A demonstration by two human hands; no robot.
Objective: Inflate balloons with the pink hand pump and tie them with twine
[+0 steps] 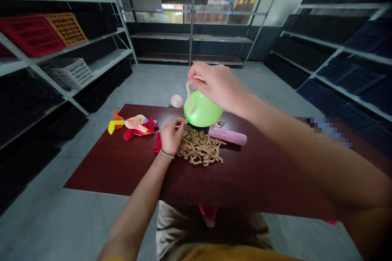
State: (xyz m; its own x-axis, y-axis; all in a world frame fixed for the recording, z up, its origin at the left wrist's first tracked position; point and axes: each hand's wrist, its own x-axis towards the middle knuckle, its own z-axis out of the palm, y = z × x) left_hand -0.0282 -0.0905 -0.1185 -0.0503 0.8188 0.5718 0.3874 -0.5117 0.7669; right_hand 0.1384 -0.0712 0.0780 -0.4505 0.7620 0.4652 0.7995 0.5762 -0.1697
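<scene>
My left hand (174, 133), with a green band on its wrist, pinches the neck of an inflated light-green balloon (206, 110). Above it my right hand (211, 81) is closed on the upper end of a short tan cord (189, 97). The cord hangs down in front of the balloon toward its neck; whether it touches the neck I cannot tell. Just beneath the balloon lies a heap of similar curly tan cords (200, 149). A pink tube with a dark end, like a balloon pump (229, 135), rests beside the heap, partly hidden by the balloon.
Flat balloons in red, pink, yellow and orange (141, 126) lie on the dark red table (113, 163) at left. A small pale pink balloon (177, 101) shows at the far edge. Shelves with crates (30, 34) stand around; a blurred patch covers something at right.
</scene>
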